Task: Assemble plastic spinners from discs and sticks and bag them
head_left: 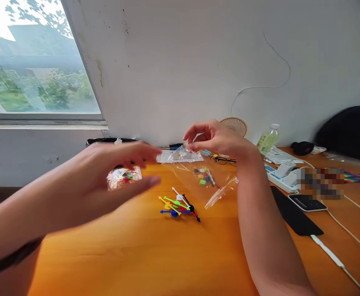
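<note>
With fingertips closed on its top edge, my right hand point(218, 139) holds a clear plastic bag point(188, 176) above the desk. Small coloured round pieces and a few sticks point(210, 176) show through the bag. My left hand point(112, 170), slightly blurred, hovers to the left with thumb and fingers apart and nothing between them. On the desk below lies a loose pile of plastic arrow spinners point(177, 204) in white, yellow, green, blue, red and black. Partly hidden behind my left hand is a shiny clear packet point(123, 181) of coloured pieces.
Along the wall sit a screwdriver point(176, 146), a white paper point(164, 157), eyeglasses point(225, 160), a round fan point(238, 124) and a bottle point(268, 139). At right are a power strip point(280, 179), a black flat case point(295, 213), a phone-like device point(308, 202) and white cables.
</note>
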Demonstrator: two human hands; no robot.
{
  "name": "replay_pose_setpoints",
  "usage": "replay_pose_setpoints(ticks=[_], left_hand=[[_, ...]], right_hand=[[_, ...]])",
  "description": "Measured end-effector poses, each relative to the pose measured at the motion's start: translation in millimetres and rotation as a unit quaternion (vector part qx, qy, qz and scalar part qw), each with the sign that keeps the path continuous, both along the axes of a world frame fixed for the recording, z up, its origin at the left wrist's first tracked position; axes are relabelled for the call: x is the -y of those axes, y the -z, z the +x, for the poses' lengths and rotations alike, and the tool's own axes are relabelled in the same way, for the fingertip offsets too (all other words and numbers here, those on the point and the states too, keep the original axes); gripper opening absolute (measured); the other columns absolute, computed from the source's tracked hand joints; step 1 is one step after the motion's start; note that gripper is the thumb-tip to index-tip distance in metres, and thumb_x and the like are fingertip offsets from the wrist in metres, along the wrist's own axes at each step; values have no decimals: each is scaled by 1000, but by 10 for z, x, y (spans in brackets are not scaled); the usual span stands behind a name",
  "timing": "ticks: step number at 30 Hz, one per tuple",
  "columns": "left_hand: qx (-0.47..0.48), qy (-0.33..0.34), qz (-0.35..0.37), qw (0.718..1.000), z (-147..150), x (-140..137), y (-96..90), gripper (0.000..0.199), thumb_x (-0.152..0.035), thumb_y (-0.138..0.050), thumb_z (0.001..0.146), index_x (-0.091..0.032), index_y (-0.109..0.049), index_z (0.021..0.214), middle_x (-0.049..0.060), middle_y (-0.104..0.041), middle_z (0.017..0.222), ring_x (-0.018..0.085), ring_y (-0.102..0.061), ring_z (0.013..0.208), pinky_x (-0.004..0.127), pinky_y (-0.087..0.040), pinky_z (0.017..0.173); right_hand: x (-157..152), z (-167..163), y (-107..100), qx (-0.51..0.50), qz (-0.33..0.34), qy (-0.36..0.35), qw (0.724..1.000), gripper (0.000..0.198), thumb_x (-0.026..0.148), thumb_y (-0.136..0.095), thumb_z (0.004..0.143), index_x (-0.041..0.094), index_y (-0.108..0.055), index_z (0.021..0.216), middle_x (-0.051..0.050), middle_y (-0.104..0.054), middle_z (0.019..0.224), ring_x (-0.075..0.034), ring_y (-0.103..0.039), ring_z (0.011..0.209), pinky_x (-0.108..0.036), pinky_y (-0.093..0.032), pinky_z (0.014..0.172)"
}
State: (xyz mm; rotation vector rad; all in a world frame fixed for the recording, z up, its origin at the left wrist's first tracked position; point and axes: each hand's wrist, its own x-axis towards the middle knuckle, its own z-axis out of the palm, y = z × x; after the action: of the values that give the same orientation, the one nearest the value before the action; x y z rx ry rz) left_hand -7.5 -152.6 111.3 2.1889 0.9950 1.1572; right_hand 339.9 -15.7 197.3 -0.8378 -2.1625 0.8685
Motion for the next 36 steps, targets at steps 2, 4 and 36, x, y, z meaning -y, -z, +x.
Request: replay_pose_setpoints(ticks=[2, 4, 36], left_hand=[[-68, -22, -6, 997, 293, -539, -513, 47, -51, -79, 83, -26, -77, 124, 5, -76, 90, 25, -72, 83, 29, -50, 63], [-90, -16, 20, 996, 622, -954, -833, 43, -50, -81, 83, -21, -79, 115, 5, -75, 84, 22, -70, 76, 28, -45, 60], [28, 40, -13, 999, 721, -2121, -116, 42, -56, -79, 85, -14, -80, 86, 8, -78, 80, 17, -68, 75, 28, -53, 73]], right_hand=[[36, -28, -24, 10, 3, -13, 1000, 26, 37, -85, 81, 22, -77, 101, -5, -77, 89, -22, -72, 86, -35, -56, 73], [62, -50, -41, 18, 9, -23, 1000, 28, 38, -85, 82, 23, -77, 105, -4, -77, 90, -22, -72, 88, -35, -56, 75], [-695, -88, 613, 117, -129, -46, 984, 27, 36, -86, 69, 17, -81, 87, -2, -74, 80, -18, -63, 77, -30, -48, 73]])
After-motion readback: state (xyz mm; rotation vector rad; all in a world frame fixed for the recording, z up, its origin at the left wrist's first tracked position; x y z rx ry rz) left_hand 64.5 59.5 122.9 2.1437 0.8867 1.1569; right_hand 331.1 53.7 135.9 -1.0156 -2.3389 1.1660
